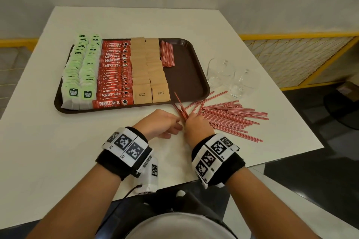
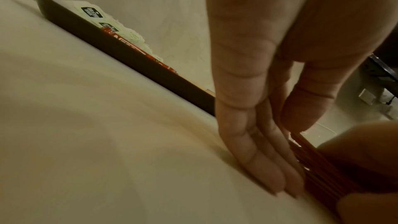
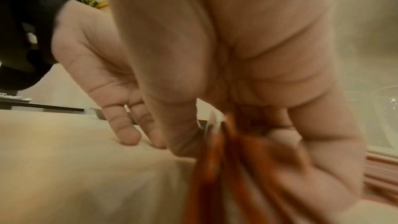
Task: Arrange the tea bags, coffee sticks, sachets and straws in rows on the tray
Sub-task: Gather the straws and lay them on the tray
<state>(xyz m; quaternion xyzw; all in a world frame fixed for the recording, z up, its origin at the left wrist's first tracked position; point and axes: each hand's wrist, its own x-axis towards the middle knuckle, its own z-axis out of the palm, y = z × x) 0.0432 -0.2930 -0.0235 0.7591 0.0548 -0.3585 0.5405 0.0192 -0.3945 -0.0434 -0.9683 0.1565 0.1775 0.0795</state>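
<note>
A brown tray (image 1: 186, 68) holds two columns of green tea bags (image 1: 81, 68), a column of red coffee sticks (image 1: 114, 72), two columns of brown sugar sachets (image 1: 149, 72) and a bundle of red-and-white straws (image 1: 167, 54) at the back. Just in front of the tray, my right hand (image 1: 192, 122) grips a small bundle of straws (image 1: 180, 106) that slants up towards the tray. My left hand (image 1: 174, 125) has straight fingers (image 2: 258, 159) pressed flat against the bundle's (image 2: 318, 168) side, fingertips on the table. The right wrist view shows the gripped straws (image 3: 226, 168) blurred.
A loose pile of straws (image 1: 229, 116) lies on the white table, right of my hands. Two clear glasses (image 1: 219, 72) (image 1: 240, 83) stand right of the tray. The tray's right part is bare. The table's right edge runs close behind the pile.
</note>
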